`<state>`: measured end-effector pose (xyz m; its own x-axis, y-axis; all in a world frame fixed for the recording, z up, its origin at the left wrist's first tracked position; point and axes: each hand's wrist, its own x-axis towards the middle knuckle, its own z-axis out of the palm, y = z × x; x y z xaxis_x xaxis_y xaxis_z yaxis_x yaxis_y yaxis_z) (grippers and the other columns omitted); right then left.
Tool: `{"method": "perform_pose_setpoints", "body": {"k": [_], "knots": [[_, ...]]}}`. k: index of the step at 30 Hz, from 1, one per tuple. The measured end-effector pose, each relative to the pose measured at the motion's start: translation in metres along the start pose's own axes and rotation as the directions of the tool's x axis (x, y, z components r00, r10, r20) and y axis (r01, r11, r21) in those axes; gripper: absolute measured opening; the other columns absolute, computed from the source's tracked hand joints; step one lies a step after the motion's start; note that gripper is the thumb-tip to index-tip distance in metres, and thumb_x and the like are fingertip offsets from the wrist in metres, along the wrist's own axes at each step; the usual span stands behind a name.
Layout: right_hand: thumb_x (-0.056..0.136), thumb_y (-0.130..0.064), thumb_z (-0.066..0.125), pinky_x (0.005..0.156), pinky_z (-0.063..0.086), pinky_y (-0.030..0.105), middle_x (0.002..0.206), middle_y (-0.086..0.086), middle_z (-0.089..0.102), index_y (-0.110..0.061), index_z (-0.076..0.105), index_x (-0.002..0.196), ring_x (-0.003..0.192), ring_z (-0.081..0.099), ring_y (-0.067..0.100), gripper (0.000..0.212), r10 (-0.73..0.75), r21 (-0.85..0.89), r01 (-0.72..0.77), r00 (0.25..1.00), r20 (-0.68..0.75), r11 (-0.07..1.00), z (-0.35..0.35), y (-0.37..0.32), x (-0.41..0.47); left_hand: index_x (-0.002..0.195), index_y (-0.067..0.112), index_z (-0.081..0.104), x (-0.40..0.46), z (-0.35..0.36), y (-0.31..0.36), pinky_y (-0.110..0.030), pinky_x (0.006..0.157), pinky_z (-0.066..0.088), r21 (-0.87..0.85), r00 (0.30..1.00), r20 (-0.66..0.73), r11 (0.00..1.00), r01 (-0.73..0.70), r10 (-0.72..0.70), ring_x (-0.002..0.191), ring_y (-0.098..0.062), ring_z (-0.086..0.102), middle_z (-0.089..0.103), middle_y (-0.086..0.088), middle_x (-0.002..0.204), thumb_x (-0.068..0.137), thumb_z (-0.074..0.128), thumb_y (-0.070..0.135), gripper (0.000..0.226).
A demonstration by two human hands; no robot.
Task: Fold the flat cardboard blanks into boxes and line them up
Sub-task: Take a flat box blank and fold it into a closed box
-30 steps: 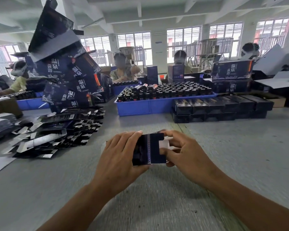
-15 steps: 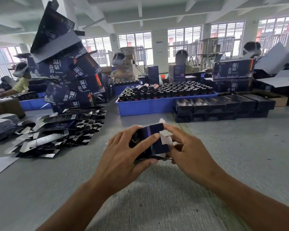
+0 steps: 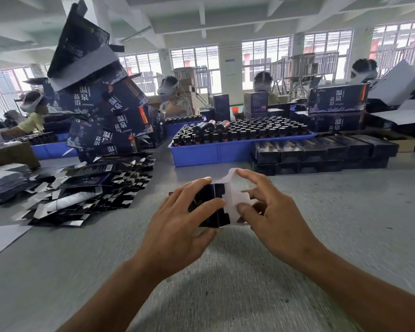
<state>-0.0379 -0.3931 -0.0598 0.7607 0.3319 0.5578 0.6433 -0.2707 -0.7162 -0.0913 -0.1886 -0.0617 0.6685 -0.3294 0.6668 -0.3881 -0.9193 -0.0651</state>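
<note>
Gripping box in left hand, right hand pinching flap, blue tray holding bottles

The large dark cartons stacked askew toward the counter's far left corner carried white Chinese characters, 温泉 above 苗浴, repeated on several faces, with a line of small print beneath too fine to read. The same 温泉 苗浴 stood on the dark cartons near the far right edge. A barcode label on one flat blank showed no legible digits.
</note>
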Motion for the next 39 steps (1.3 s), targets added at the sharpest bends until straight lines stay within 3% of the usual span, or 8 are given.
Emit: {"method": "perform_pose_setpoints", "body": {"k": [5, 10, 17, 20, 22, 25, 30, 39], "knots": [[0.097, -0.016, 0.063, 0.063, 0.052, 0.009, 0.116, -0.008, 0.067, -0.045, 0.036, 0.145, 0.08, 0.07, -0.003, 0.062, 0.015, 0.009, -0.015, 1.0, -0.016, 1.0, 0.0022, 0.0, -0.0017, 0.123, 0.029, 0.055, -0.0008, -0.001, -0.0015, -0.045, 0.091, 0.055, -0.036, 1.0, -0.022, 0.999, -0.015, 0.014, 0.129, -0.032, 0.051, 0.048, -0.011, 0.147, 0.081, 0.068, 0.033, 0.044], [0.098, -0.017, 0.062, 0.064, 0.046, 0.003, 0.101, -0.023, 0.065, -0.039, 0.058, 0.128, 0.078, 0.067, -0.008, 0.038, -0.042, -0.108, 0.043, 0.999, 0.016, 0.993, 0.0023, -0.0006, -0.0034, 0.127, 0.03, 0.054, -0.0036, 0.0022, -0.0032, -0.042, 0.093, 0.055, -0.057, 1.0, -0.023, 0.998, 0.001, -0.002, 0.133, -0.029, 0.049, 0.043, -0.007, 0.152, 0.078, 0.078, 0.025, 0.055], [0.1, -0.014, 0.056, 0.089, 0.055, 0.028, 0.111, -0.023, 0.062, -0.029, 0.067, 0.125, 0.1, 0.06, -0.002, 0.031, -0.072, -0.196, 0.081, 0.996, 0.055, 0.977, 0.0018, 0.0013, -0.0027, 0.14, 0.032, 0.044, -0.0032, 0.0043, 0.0009, -0.046, 0.087, 0.059, -0.02, 1.0, -0.026, 1.0, 0.015, -0.015, 0.132, -0.031, 0.051, 0.046, -0.009, 0.15, 0.077, 0.08, 0.025, 0.073], [0.099, -0.025, 0.057, 0.084, 0.051, 0.016, 0.105, -0.032, 0.056, -0.03, 0.065, 0.127, 0.098, 0.059, -0.008, 0.029, -0.077, -0.185, 0.091, 0.994, 0.08, 0.979, 0.002, 0.0013, -0.0024, 0.14, 0.032, 0.05, -0.0039, 0.003, -0.0003, -0.042, 0.085, 0.057, -0.014, 1.0, -0.017, 1.0, 0.01, -0.01, 0.13, -0.032, 0.051, 0.046, -0.011, 0.148, 0.078, 0.079, 0.024, 0.068], [0.094, -0.043, 0.062, 0.078, 0.045, 0.007, 0.107, -0.034, 0.054, -0.033, 0.06, 0.134, 0.103, 0.053, -0.015, 0.041, -0.07, -0.165, 0.088, 0.991, 0.117, 0.982, 0.0012, 0.0005, -0.0033, 0.135, 0.028, 0.059, -0.0046, 0.0018, -0.0024, -0.04, 0.085, 0.056, -0.039, 1.0, -0.025, 0.999, 0.016, -0.017, 0.13, -0.031, 0.05, 0.045, -0.011, 0.148, 0.081, 0.073, 0.027, 0.056], [0.081, -0.058, 0.072, 0.085, 0.046, 0.013, 0.12, -0.033, 0.05, -0.037, 0.047, 0.144, 0.11, 0.05, -0.012, 0.071, -0.054, -0.134, 0.085, 0.975, 0.215, 0.987, -0.0003, 0.0003, -0.0036, 0.133, 0.025, 0.063, -0.0059, 0.0018, -0.0057, -0.041, 0.086, 0.057, -0.063, 0.998, -0.026, 0.996, 0.059, -0.06, 0.13, -0.032, 0.05, 0.044, -0.01, 0.149, 0.078, 0.079, 0.022, 0.057], [0.088, -0.031, 0.073, 0.09, 0.048, 0.011, 0.117, -0.03, 0.055, -0.03, 0.057, 0.137, 0.106, 0.053, -0.014, 0.052, -0.087, -0.175, 0.105, 0.99, 0.108, 0.979, 0.0028, -0.0004, -0.0035, 0.133, 0.026, 0.062, -0.0049, 0.0019, -0.003, -0.036, 0.088, 0.055, -0.079, 0.998, -0.037, 0.996, 0.039, -0.042, 0.129, -0.03, 0.051, 0.044, -0.009, 0.148, 0.077, 0.075, 0.022, 0.057], [0.086, -0.027, 0.076, 0.078, 0.04, 0.004, 0.105, -0.026, 0.06, -0.027, 0.067, 0.119, 0.102, 0.054, -0.011, 0.034, -0.14, -0.23, 0.135, 0.99, -0.006, 0.964, 0.0066, 0.0034, -0.0053, 0.13, 0.028, 0.064, -0.0045, 0.0059, -0.0006, -0.042, 0.084, 0.059, -0.03, 0.999, -0.034, 0.999, -0.011, 0.01, 0.127, -0.032, 0.053, 0.048, -0.012, 0.146, 0.077, 0.081, 0.021, 0.056]]}}
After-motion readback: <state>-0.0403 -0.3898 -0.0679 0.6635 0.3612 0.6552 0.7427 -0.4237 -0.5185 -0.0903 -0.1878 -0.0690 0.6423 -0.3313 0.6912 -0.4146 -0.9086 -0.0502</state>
